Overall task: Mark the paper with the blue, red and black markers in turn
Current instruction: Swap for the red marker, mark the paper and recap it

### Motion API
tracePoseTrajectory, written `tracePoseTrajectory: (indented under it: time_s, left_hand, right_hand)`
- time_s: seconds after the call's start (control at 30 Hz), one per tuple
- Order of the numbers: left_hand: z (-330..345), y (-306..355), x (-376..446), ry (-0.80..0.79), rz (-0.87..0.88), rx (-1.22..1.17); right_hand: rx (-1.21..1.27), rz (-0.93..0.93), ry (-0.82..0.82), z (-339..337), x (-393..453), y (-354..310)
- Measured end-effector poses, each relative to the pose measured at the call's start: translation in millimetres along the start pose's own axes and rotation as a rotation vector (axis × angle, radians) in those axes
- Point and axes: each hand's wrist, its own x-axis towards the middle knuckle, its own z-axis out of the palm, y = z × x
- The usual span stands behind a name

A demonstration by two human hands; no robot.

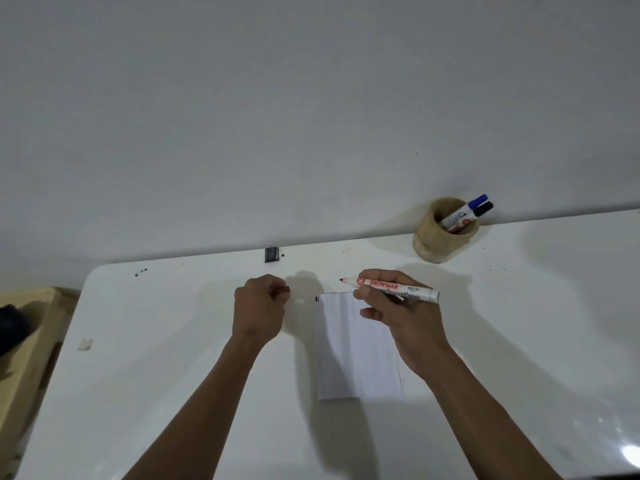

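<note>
A white sheet of paper lies flat on the white table. My right hand holds the uncapped red marker level above the paper's far edge, its red tip pointing left. My left hand hovers to the left of the paper, closed around a small red piece that looks like the marker's cap. The blue marker and the black marker stand capped in a round wooden cup at the back right.
A small dark object sits at the table's far edge by the wall. A wooden piece of furniture with something dark on it stands left of the table. A scrap of tape is stuck near the left edge.
</note>
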Motion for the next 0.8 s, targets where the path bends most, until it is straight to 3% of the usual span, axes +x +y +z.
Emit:
tracePoseTrajectory:
  time_s: [0.3, 0.8]
  left_hand:
    - [-30, 24, -81, -0.103, 0.059, -0.781]
    - [-52, 2, -137, -0.162, 0.207, -0.841]
  right_hand:
    - [-0.188, -0.215, -0.033, 35, -37, -22]
    - [-0.411, -0.317, -0.028, 50, -97, -7]
